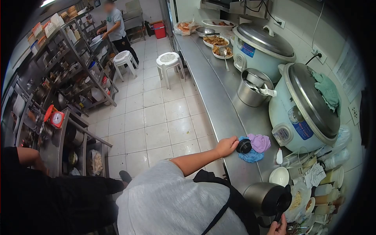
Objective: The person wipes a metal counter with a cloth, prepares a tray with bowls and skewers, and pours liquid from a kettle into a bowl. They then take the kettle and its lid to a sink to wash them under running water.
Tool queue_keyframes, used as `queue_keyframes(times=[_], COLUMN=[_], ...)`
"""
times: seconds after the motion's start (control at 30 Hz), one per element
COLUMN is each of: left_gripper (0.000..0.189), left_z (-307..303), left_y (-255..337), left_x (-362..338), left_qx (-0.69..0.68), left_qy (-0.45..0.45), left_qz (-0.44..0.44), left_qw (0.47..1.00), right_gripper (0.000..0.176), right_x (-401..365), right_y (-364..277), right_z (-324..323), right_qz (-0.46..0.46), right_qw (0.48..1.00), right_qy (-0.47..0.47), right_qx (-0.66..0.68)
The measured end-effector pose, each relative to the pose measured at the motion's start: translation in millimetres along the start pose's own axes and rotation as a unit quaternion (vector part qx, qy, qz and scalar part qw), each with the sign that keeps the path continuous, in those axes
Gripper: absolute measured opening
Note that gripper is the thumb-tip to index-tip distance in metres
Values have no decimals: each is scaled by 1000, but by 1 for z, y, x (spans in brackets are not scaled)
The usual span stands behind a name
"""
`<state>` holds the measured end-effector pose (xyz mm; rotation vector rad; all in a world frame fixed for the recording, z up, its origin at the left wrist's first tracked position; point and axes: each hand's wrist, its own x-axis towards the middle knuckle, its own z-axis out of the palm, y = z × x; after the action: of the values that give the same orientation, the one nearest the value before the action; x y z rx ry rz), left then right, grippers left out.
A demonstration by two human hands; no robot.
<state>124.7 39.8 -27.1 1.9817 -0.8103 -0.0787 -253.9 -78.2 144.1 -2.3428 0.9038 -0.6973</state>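
My left hand (227,146) is closed at the counter's front edge, its fingertips on a round black lid (244,146). Beneath and beside the lid lie a crumpled blue cloth (252,155) and a purple cloth (259,142). Low in the view, my right hand (279,227) is wrapped round the black handle of a steel thermal carafe (261,196). The carafe's black top faces right and shows a dark opening. A small white bowl (279,176) sits just beyond it.
Two large rice cookers (303,109) and a steel pot (254,88) line the steel counter (203,84), with food dishes (215,40) farther back. White stools (169,62) stand on the tiled floor. One person (116,29) works at the left shelves; another person's arm (33,158) shows nearer.
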Motion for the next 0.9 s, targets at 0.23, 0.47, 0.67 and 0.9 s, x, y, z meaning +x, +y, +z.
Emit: queue_keyframes(times=[0.23,0.47,0.67,0.9], left_gripper=[19,19,19,19], left_z=[0,1,1,1], left_y=[-1,-2,-1,-2], left_x=[-1,-2,-2,-3], left_qx=[-2,3,4,13], left_qy=[-3,-3,1,1], left_qz=[4,7,13,9], left_qw=[1000,1000,1000,1000], right_gripper=[30,34,36,33], right_x=[-1,5,20,24], right_y=[6,3,-7,-22], right_z=[1,-3,-9,-7], right_qz=[20,-14,-37,-13], right_qw=[999,1000,996,997], right_qy=[3,-12,-75,-75], right_qx=[25,-15,5,19])
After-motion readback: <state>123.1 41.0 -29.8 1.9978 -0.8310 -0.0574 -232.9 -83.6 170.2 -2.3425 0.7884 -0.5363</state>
